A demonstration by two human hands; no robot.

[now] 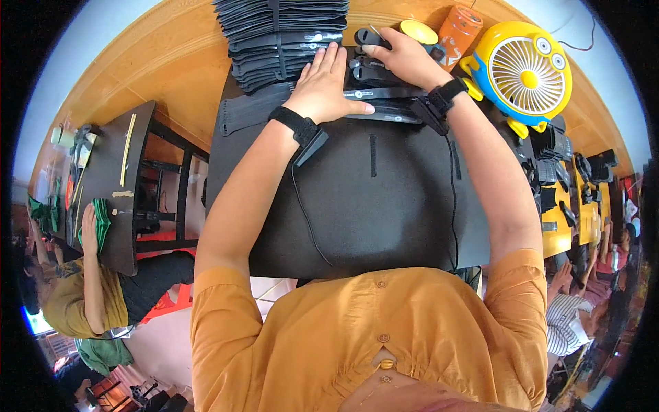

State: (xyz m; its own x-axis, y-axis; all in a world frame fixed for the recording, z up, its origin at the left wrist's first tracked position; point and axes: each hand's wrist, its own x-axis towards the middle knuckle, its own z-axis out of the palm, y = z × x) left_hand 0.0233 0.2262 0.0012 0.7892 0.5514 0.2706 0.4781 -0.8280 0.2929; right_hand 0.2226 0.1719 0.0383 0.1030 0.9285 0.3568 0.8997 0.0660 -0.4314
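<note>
"Black cloth pieces (257, 44): where are they?"

"Mostly in a tall stack at the dark table's (343, 199) far side, a dark band down its front. Looser ones lie flat in front and bunch up beside it."

"And the hands?"

"Left hand (328, 86) is spread wide, fingertips against the stack's front, gripping nothing I can see. Right hand (405, 60) has thumb and fingers closed on a dark folded piece (366, 38); how firmly, I can't tell."

"What might go wrong?"

"Too hard a push from the left could make the layers slide and the stack lean. A careless sideways tug on the right could knock the yellow dish (419, 31) or orange can (460, 31) nearby. A trailing wrist cord (303, 214) might also snag loose pieces."
</note>
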